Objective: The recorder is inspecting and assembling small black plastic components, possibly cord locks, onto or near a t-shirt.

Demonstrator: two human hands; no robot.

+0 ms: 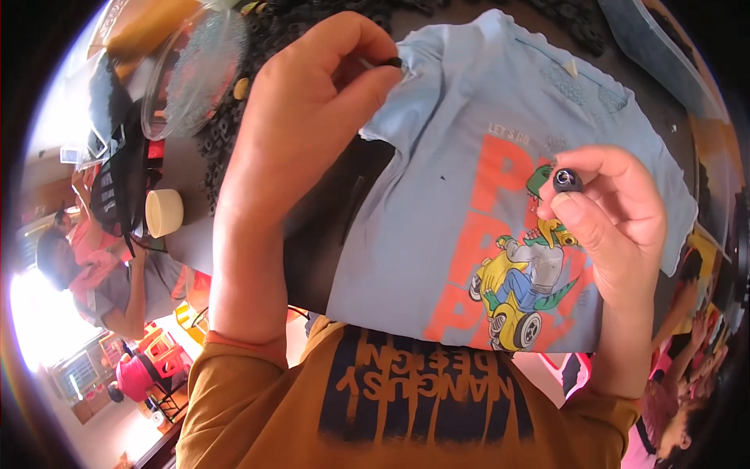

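Observation:
A light blue T-shirt [422,180] with orange letters and a cartoon figure on a yellow vehicle lies spread on the dark table in front of me. Over its print, my right hand [617,207] pinches a small black rounded plastic part [568,181] between thumb and fingers. A shiny ring shows in the end of that part. My left hand [328,74] is raised at the shirt's upper left sleeve, thumb and forefinger closed on a small black piece [394,62]. Its shape is mostly hidden by the fingertips.
Many small black parts [269,51] lie heaped along the far side. At the left are a clear round container [191,78] of small beads and a cream cup-shaped piece [164,213]. A transparent bin [664,55] stands far right. Other people [117,273] sit nearby.

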